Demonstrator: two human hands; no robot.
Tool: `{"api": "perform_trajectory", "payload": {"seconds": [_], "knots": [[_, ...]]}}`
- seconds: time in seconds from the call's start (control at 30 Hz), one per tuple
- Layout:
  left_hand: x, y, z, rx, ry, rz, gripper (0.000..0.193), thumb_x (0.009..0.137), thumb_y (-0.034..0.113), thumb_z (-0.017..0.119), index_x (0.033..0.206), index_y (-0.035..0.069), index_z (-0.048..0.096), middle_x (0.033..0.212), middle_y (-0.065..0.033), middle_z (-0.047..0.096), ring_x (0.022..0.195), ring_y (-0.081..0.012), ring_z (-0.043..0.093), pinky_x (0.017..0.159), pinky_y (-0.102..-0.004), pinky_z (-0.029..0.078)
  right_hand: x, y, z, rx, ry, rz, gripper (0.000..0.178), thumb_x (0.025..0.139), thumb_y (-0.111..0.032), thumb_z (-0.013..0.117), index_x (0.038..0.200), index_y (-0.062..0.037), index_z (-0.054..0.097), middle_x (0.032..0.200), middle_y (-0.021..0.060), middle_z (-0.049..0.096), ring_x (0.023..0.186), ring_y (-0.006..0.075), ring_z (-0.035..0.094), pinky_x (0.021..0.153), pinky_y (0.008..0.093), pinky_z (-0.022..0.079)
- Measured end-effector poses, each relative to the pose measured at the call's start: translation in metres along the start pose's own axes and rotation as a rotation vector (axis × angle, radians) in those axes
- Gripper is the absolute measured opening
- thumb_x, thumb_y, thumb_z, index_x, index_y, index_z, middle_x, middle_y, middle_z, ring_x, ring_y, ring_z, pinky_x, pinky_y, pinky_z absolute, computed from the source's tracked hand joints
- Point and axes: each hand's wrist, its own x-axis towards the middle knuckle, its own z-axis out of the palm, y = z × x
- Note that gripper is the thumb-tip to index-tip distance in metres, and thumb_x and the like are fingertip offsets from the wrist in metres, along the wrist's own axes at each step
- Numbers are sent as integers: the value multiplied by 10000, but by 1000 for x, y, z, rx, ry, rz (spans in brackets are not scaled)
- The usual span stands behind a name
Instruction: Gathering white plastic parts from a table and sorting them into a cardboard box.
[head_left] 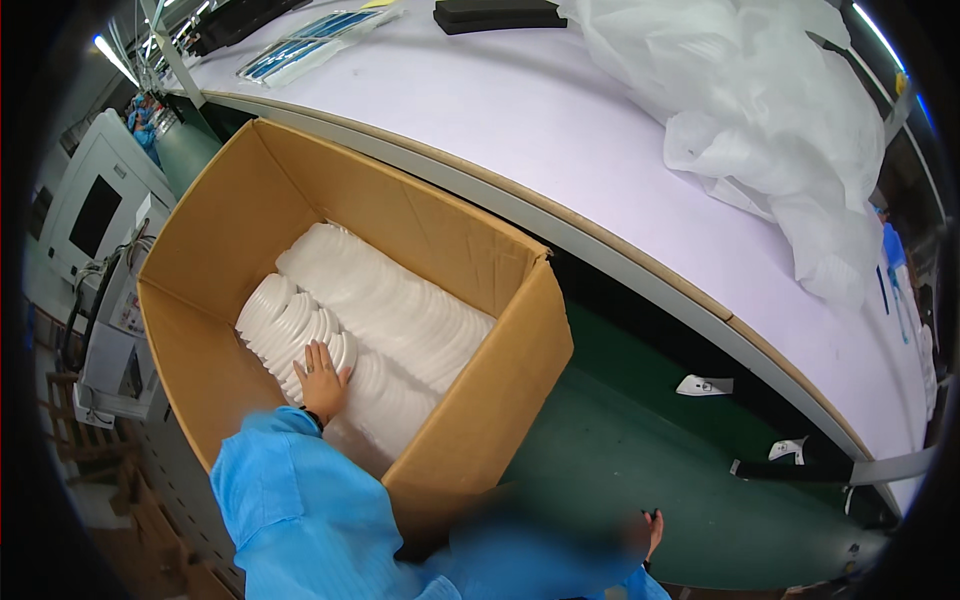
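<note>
**Left hand (325,383) flat on white stacked pieces (290,325), inside one cardboard box (490,415)**

Far left: 1 white machine cabinet (115,165) with 1 dark panel, well apart from the box.

Next: 1 open-topped cardboard box, beside the long edge of the pale surface (480,100). White pieces lie inside it in 2 side-by-side rows. Within each row the rounded pieces overlap like leaning plates; too many edges overlap for a count. Near row: hard-edged, glossy at its far-left part, cloudier toward the lower right. Far row: longer, softer-looking outline.

Hands: 2 observed, blue sleeves (285,490) on both. Left hand rests palm down on the near row; grip spread, fingers slightly apart, thumb held out to the right, not closed round any piece. 1 dark band (316,418) at that wrist.

On the surface, upper left: 1 clear pack (310,45) with blue strips. To its right: black flat item (500,16); whether 1 or 2 layers, cannot tell.

Right hand (653,533): low in the view, well outside the box, over the green area (600,450); partly hidden beside a blurred patch. Grip state: cannot tell.

Right side: 2 larger white tags (705,385) below the surface edge. Upper right, on the surface: 1 crumpled heap of translucent white film (740,100), part of it trailing toward the right.
</note>
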Motion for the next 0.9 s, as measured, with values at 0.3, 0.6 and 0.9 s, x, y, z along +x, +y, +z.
{"api": "perform_trajectory", "payload": {"seconds": [0.3,0.6,0.9], "knots": [[11,24,-9,86,-14,177,646,897,313,489,1429,11,281,1502,-209,215,1409,-361,149,1085,-626,89,-13,0,3,-29,-45,-64,432,960,-378,486,1323,-145,455,1170,146,568,1014,215,562,848,310,458],[32,-2,13,231,-151,177,701,909,427,452,1462,55,233,1508,-213,209,1406,-339,184,1094,-596,129,-17,-12,26,85,5,18,300,960,-309,505,1171,-100,550,952,115,662,823,194,673,611,269,544],[92,96,-213,-420,796,419,248,955,150,478,1099,-39,551,1029,-160,572,956,-279,538,879,-378,421,23,-68,-11,-1039,898,-307,298,840,-132,530,1129,-61,554,1144,124,576,1072,320,529,906,434,421]]}}
